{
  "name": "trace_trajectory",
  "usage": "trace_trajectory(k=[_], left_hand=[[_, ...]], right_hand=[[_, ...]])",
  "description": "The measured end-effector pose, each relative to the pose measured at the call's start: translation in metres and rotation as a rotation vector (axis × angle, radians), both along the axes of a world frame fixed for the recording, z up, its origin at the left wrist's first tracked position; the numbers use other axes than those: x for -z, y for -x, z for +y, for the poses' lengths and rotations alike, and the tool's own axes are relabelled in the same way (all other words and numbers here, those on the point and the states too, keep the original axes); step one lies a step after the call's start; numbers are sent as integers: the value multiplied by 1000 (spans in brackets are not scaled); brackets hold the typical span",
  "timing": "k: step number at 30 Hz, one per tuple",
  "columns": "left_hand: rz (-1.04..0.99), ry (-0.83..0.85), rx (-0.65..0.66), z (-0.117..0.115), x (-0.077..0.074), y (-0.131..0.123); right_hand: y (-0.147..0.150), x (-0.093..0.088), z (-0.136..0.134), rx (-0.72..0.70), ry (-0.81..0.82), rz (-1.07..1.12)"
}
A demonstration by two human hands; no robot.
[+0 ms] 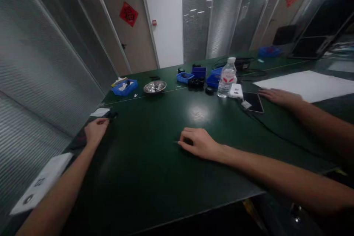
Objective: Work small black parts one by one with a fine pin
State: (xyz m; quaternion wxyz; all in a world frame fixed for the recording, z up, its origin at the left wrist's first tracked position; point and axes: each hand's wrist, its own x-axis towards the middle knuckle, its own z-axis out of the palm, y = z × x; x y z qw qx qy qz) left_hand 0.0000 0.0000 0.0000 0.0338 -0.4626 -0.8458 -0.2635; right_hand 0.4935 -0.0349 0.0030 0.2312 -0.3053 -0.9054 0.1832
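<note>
My left hand (96, 129) reaches to the table's left side, its thumb and fingers pinched together. Whatever lies in that pinch is too small and blurred to make out. Just beyond the fingertips is a small dark object (113, 115), and a white paper (100, 112) lies behind it. My right hand (199, 143) rests low over the middle of the green table (149, 177), fingers curled. Out of its thumb and forefinger sticks a thin, pale, needle-like piece (176, 142), pointing left.
Along the back stand a blue tray (125, 87), a metal bowl (155, 87), small blue bins (199, 72) and a water bottle (227, 77). A phone (253, 102) and cable (276, 131) lie right. Another person's hand (282, 97) rests beside white paper (309, 83).
</note>
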Motion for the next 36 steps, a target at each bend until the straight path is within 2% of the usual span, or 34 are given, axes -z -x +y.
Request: trace_trajectory(k=[10, 20, 28, 33, 36], left_hand=[[-36, -22, 43, -1, -1, 4], [-27, -27, 71, 1, 5, 9], [83, -42, 110, 1, 7, 5], [241, 7, 168, 1, 9, 5], [242, 22, 191, 1, 9, 7]], right_hand=[[0, -8, -3, -23, 25, -2], [0, -7, -2, -23, 18, -6], [1, -7, -2, -17, 9, -2], [1, -8, -3, -16, 17, -8], [0, -9, -3, -17, 21, -5]])
